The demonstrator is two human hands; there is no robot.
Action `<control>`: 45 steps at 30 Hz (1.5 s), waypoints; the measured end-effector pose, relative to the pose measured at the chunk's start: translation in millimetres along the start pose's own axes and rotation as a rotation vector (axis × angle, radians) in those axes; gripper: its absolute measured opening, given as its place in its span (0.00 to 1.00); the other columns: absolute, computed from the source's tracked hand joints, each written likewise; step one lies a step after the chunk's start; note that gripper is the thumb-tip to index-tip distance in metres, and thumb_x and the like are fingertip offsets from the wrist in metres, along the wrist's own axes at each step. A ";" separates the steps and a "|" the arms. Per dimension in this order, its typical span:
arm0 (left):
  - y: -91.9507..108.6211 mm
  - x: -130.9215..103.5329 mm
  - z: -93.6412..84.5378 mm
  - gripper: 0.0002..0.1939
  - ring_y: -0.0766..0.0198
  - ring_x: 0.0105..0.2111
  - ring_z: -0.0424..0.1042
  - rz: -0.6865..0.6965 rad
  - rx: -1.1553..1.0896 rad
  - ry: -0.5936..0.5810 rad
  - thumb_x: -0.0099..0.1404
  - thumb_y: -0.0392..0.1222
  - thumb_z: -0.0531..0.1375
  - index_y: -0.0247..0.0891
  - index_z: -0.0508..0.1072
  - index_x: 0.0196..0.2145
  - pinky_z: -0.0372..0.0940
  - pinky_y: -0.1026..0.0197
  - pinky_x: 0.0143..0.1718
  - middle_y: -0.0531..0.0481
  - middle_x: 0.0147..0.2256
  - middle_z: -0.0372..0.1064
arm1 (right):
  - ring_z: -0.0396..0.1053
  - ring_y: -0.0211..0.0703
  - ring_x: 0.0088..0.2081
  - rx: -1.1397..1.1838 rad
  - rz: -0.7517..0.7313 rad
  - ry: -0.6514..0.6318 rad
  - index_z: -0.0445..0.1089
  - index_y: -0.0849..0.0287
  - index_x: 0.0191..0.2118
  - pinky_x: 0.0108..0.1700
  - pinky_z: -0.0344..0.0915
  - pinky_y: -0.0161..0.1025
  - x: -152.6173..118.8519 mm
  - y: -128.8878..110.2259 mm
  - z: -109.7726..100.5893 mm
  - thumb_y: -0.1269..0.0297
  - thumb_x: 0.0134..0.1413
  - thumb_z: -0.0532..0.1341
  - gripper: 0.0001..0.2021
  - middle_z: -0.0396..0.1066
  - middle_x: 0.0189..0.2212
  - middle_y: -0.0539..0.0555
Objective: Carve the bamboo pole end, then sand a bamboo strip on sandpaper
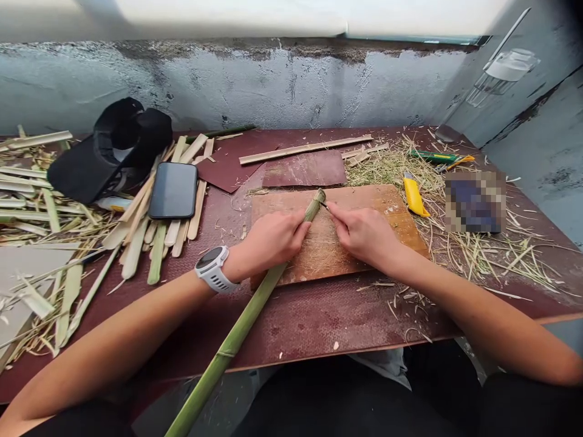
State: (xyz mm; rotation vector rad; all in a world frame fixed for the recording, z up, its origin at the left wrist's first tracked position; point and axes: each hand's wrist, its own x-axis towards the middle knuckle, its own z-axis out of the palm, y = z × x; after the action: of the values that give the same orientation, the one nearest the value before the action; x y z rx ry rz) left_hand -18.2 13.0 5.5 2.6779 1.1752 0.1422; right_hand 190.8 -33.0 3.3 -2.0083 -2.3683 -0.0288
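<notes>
- 2 rough, pale blue-grey painted walls — a back wall point(255, 91) blotched with dark marks, and a side wall point(549, 149) at the right with a dark streak
- Brownish peeled strip point(319, 51) along the back wall's top
- Bright whitish surface point(255, 18) above — window or ledge, unclear
- Dark-red textured tabletop point(314, 321) against the back wall

Bamboo point(224, 353) cut off @ btm, tool point(323, 206) in R hand point(364, 233) mostly hidden.

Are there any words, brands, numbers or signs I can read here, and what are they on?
There are none to read.
Watch: too small to read.
Phone: screen dark, no words.
Yellow tool: any marks too small.
Pixelated patch: too blurred.
</notes>
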 end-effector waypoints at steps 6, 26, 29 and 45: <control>-0.5 -0.4 -2.5 0.17 0.60 0.26 0.71 -0.008 -0.019 -0.014 0.78 0.45 0.49 0.37 0.75 0.41 0.58 0.58 0.30 0.45 0.30 0.76 | 0.79 0.57 0.36 -0.092 -0.058 -0.034 0.67 0.60 0.67 0.33 0.62 0.45 2.5 -5.0 -1.5 0.66 0.69 0.50 0.25 0.82 0.37 0.65; -1.4 -0.4 0.4 0.16 0.57 0.26 0.70 -0.023 -0.019 -0.002 0.78 0.45 0.49 0.38 0.75 0.43 0.53 0.57 0.29 0.46 0.29 0.75 | 0.80 0.52 0.40 0.200 0.012 0.051 0.73 0.57 0.63 0.41 0.67 0.44 -1.3 5.4 4.2 0.61 0.73 0.49 0.23 0.83 0.44 0.62; -1.6 -0.9 0.6 0.15 0.58 0.26 0.70 -0.024 -0.021 0.000 0.78 0.45 0.49 0.39 0.75 0.44 0.52 0.57 0.28 0.46 0.29 0.75 | 0.80 0.52 0.39 0.199 0.006 0.060 0.73 0.57 0.63 0.41 0.67 0.44 -1.3 5.3 5.2 0.61 0.73 0.49 0.23 0.83 0.44 0.62; 0.4 0.7 -3.7 0.15 0.59 0.26 0.68 -0.038 -0.072 -0.035 0.78 0.44 0.50 0.38 0.75 0.43 0.53 0.57 0.29 0.47 0.29 0.74 | 0.79 0.55 0.36 0.002 -0.060 -0.024 0.71 0.59 0.64 0.34 0.61 0.44 -2.7 -0.3 -1.7 0.64 0.71 0.49 0.23 0.82 0.40 0.64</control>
State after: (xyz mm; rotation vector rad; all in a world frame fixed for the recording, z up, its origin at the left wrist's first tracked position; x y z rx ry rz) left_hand -18.1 13.8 9.1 2.5838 1.1869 0.1286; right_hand 191.0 -35.9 4.9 -1.9477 -2.4418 -0.0041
